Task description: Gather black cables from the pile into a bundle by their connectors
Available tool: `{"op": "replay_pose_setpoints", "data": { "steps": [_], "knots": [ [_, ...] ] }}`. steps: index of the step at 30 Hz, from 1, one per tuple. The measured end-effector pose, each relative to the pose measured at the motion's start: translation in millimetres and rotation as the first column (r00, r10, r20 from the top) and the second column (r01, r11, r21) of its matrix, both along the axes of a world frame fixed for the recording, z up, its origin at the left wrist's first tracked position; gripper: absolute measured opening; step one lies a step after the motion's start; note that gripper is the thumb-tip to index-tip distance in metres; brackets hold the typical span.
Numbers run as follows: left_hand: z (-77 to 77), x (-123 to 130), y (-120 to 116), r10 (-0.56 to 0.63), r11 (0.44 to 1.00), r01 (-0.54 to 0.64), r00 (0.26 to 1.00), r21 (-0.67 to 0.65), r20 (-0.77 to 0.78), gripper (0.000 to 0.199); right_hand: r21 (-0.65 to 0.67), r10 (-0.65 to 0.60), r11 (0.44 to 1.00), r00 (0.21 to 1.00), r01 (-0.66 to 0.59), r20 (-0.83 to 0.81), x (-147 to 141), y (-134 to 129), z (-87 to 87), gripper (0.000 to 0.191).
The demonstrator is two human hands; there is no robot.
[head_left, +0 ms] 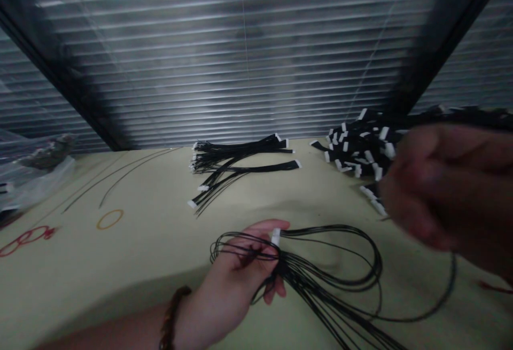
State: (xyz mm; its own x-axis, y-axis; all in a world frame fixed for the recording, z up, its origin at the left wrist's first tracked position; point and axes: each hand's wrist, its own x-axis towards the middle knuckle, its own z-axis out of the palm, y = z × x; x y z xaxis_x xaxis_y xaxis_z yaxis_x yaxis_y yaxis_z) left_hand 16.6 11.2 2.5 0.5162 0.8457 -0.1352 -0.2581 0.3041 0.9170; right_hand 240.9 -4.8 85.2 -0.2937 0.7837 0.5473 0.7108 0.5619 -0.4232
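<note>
My left hand (236, 280) is closed around a bundle of thin black wires (332, 280) low in the middle of the view. A white connector (276, 236) pokes out between its thumb and fingers, with wires looping out to both sides. My right hand (436, 189) is raised at the right, close to the camera and blurred, its fingers pinched together. One black wire (436, 307) curves from the bundle up to the underside of that hand. Its end is hidden by the fingers.
Wire harnesses with white connectors (240, 157) lie at the back of the pale table (152, 264). A larger heap of them (356, 144) is at the right. Leftward are loose wires, a yellow rubber band (110, 219), red bands (28, 239) and a plastic bag (40, 173). Blinds stand behind.
</note>
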Motion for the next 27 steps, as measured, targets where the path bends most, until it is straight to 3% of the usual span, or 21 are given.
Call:
{"op": "replay_pose_setpoints", "data": {
  "steps": [2, 4, 7, 13, 27],
  "knots": [
    [-1.1, 0, 0, 0.011, 1.0, -0.011, 0.999, 0.002, 0.038, 0.031, -0.21, 0.103, 0.972, 0.994, -0.11, -0.045, -19, -10, -10.7, 0.02],
    [-1.9, -1, 0, 0.011, 1.0, -0.011, 0.998, 0.003, 0.065, 0.03, -0.268, 0.111, 0.959, 0.992, -0.092, 0.056, -32, -16, -22.4, 0.016],
    [-2.1, -1, 1, -0.004, 1.0, 0.005, 0.997, -0.003, 0.078, 0.03, -0.186, 0.05, 0.983, 0.98, -0.013, 0.195, -39, -20, -34.4, 0.016],
    [-4.9, 0, 0, -0.002, 1.0, 0.002, 0.994, 0.0, 0.105, 0.029, -0.09, 0.025, 0.996, 0.969, -0.002, 0.248, -34, -22, -35.3, 0.017],
    [-5.3, -2, 1, -0.007, 1.0, 0.007, 0.992, 0.002, 0.126, 0.029, -0.129, 0.025, 0.992, 0.973, 0.005, 0.23, -36, -18, -34.5, 0.019]
  ]
}}
